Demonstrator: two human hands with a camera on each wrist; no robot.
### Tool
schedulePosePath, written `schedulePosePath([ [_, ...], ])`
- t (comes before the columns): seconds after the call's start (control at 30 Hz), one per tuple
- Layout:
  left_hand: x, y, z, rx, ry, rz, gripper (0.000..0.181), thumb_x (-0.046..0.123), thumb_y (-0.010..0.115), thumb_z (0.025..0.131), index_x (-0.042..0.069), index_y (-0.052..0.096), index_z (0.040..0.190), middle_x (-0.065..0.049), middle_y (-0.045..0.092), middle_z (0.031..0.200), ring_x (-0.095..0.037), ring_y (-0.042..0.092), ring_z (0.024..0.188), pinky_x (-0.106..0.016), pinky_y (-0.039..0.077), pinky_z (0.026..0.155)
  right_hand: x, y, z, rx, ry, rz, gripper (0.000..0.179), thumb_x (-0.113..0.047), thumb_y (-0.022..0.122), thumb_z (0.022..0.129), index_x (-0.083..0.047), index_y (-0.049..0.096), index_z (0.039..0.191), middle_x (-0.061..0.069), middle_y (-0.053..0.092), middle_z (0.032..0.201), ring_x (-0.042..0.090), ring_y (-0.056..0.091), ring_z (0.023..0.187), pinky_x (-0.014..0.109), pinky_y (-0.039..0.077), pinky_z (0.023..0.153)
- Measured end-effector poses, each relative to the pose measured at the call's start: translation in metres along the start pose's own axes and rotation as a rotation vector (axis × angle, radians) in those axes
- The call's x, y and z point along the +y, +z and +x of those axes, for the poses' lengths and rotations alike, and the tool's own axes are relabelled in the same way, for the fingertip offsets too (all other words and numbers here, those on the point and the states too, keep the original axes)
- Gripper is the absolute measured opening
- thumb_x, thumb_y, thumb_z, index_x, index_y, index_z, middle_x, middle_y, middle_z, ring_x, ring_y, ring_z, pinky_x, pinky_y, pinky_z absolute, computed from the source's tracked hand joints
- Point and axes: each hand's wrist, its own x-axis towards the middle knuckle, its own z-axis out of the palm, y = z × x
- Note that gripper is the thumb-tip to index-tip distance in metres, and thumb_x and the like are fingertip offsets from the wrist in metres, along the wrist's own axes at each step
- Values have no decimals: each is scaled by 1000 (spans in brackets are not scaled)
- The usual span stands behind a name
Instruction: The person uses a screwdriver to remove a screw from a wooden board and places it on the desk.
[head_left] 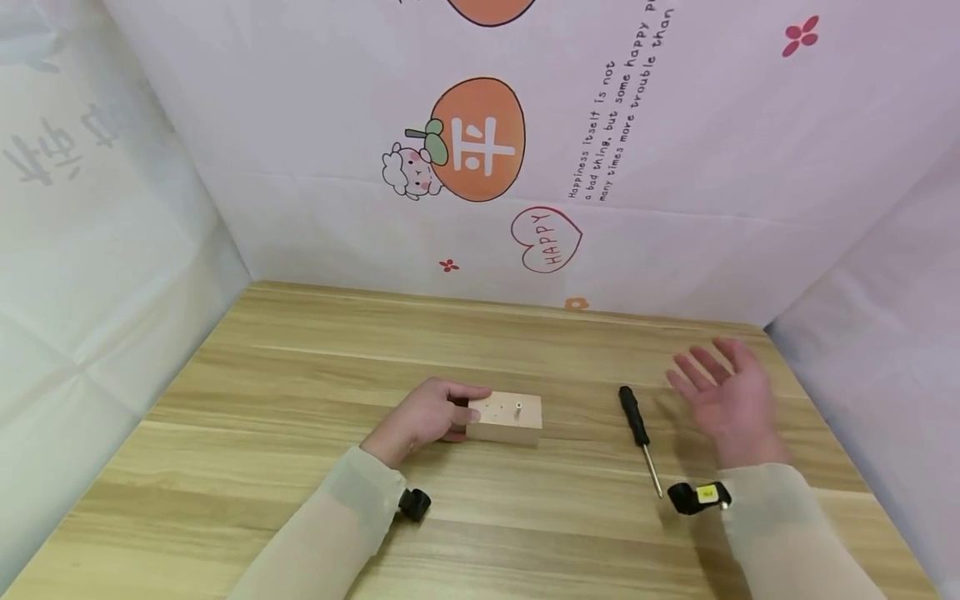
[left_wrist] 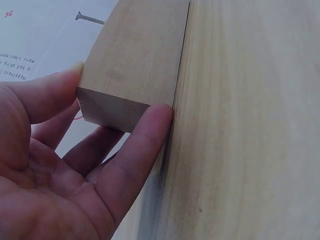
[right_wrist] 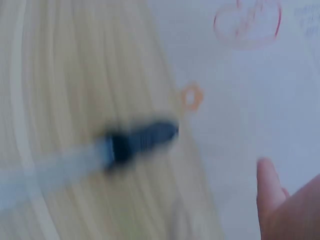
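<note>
My left hand (head_left: 431,417) grips one end of a pale wooden block (head_left: 504,433), thumb and fingers on opposite sides of it. From the block's upper face stands a screw (head_left: 518,407), close to the far end from the hand; several small dark holes dot that face nearer the fingers. In the left wrist view the screw (left_wrist: 91,19) juts out past the block's edge, its threads showing. To the right, my right hand (head_left: 731,400) is raised with fingers spread and holds nothing. Between block and right hand lies a screwdriver (head_left: 636,421), black handle toward the wall.
A wood-grain table (head_left: 315,350) carries all of this. Behind it rises a white printed sheet (head_left: 337,233), with further pale sheets at left and right. Each wrist wears a black camera (head_left: 415,504). The right wrist view is blurred, with a black-ended thing across it.
</note>
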Motion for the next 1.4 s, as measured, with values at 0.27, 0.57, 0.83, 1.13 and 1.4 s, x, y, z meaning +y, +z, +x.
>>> schedulePosePath([
  [0.27,-1,0,-1,0,6,8,36,9,69,95,20,70,129,-8,54,140,-25,57,115,-37,57,79,69,35,-27,-523,180,-455,44,-24,44,108,-21,32,150,12,11,158,45,8,144,63,23,110],
  [0.57,-2,1,2,8,3,7,35,8,69,95,20,71,128,-8,55,139,-24,59,113,-35,57,78,129,42,-30,-498,229,-849,65,2,68,93,-2,40,151,14,30,156,36,49,124,55,50,92],
  [0.83,-2,0,5,9,-7,-8,35,8,70,94,21,72,127,-6,59,133,-21,62,106,-36,57,77,141,48,-30,-413,192,-963,52,9,70,88,-2,59,137,17,46,145,30,59,112,47,55,86],
  [1.13,0,0,3,7,-16,-11,36,7,70,94,19,71,128,-6,60,130,-21,62,103,-37,58,76,144,51,-31,-364,148,-1044,43,7,71,88,-3,66,129,17,55,134,30,59,109,42,56,83],
  [1.4,0,-1,2,-10,-7,-26,36,7,68,95,18,70,129,-7,61,129,-21,63,103,-36,57,77,145,50,-30,-377,140,-1047,45,6,72,88,-2,64,131,18,54,135,29,60,108,43,56,83],
])
